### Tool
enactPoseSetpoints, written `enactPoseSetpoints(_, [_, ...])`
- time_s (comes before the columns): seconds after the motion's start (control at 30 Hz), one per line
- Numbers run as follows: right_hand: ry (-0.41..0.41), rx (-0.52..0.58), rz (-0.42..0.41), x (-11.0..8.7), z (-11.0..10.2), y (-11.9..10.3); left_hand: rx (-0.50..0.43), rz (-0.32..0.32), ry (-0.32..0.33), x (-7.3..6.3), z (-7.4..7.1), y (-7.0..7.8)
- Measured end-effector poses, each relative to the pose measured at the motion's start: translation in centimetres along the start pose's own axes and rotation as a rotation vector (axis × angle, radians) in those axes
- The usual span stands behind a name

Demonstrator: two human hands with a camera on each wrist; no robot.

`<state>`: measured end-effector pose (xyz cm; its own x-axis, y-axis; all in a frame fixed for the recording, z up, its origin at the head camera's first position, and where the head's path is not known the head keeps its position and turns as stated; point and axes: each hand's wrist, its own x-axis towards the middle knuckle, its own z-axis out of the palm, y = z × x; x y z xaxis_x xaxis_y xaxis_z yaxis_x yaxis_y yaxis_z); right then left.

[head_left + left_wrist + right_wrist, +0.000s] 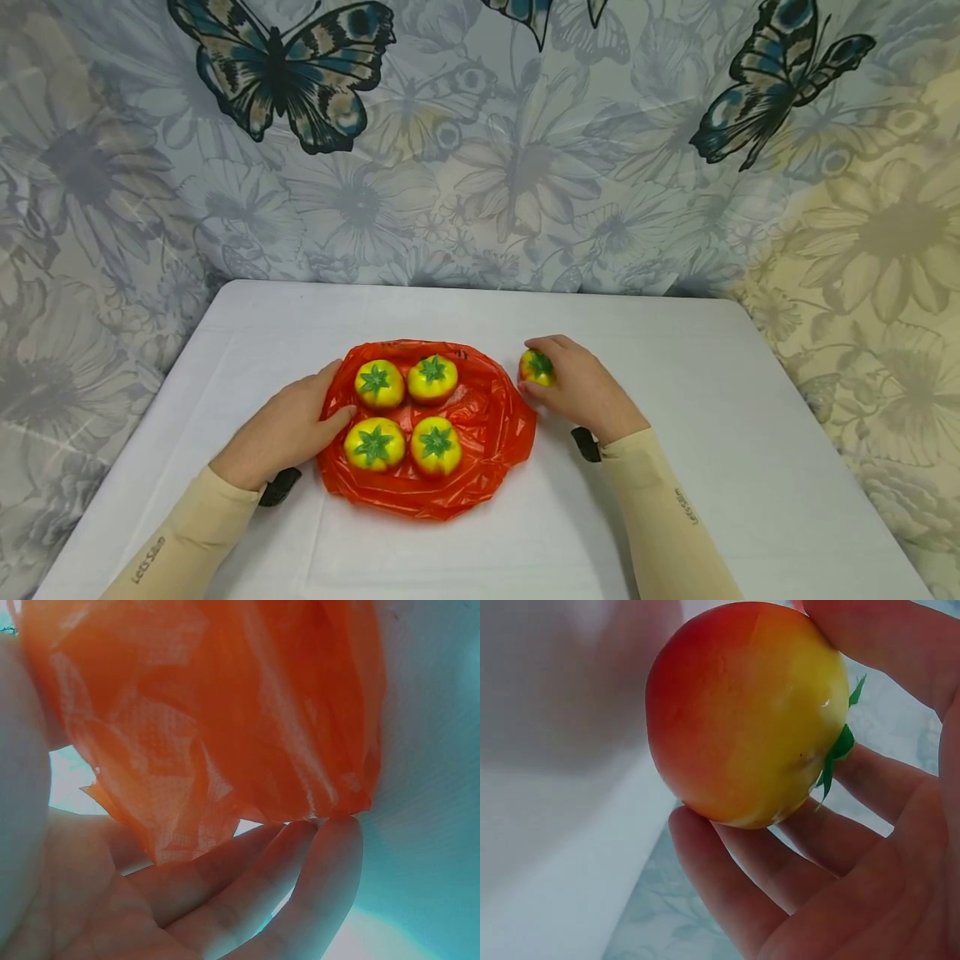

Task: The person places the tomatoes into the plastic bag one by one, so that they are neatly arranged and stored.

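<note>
A red plastic bag [487,417] lies spread with its edge rolled into a low rim. Several toy tomatoes, yellow-and-red with green leafy tops, sit on it, among them a front-left tomato [374,444] and a back-right tomato [432,379]. My left hand [296,421] holds the bag's left rim, thumb over the edge and fingers along the outside; the wrist view shows the fingertips against the orange-looking plastic [202,712]. Just off the bag's right side, my right hand [581,379] grips another tomato [742,712] between thumb and fingers, its green leaves facing the palm.
The bag rests on a white-covered table [750,467], with white surface all round it. Behind stands a backdrop [480,167] printed with flowers and butterflies. Black straps [281,487] show at both wrists, below beige sleeves [667,500].
</note>
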<state>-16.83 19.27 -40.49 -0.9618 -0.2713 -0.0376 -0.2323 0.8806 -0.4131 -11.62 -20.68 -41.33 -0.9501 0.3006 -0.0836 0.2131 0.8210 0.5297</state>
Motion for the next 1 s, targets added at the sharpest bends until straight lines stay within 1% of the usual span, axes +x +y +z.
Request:
enactPoseSetpoints(0.2, [0.024,0.022,-0.017,-0.3,-0.7,-0.5,0.0,0.013,0.007,0.0,0.0,-0.1])
enactPoseSetpoints(0.43, [0.026,0.054,-0.039,-0.9,-1.7,-1.8,0.006,0.001,0.006,0.0,0.1,-0.1])
enactPoseSetpoints(0.63, [0.031,0.09,-0.099,-1.7,-2.4,-3.3,0.005,-0.002,0.008,0.0,0.1,0.0])
enactPoseSetpoints(0.8, [0.034,0.074,-0.162,-2.0,-2.3,-4.4,0.006,-0.01,0.003,0.0,0.0,0.0])
enactPoseSetpoints(1.0, [0.021,0.06,-0.196,-2.2,-1.4,-5.6,0.0,-0.009,-0.002,0.0,0.0,-0.1])
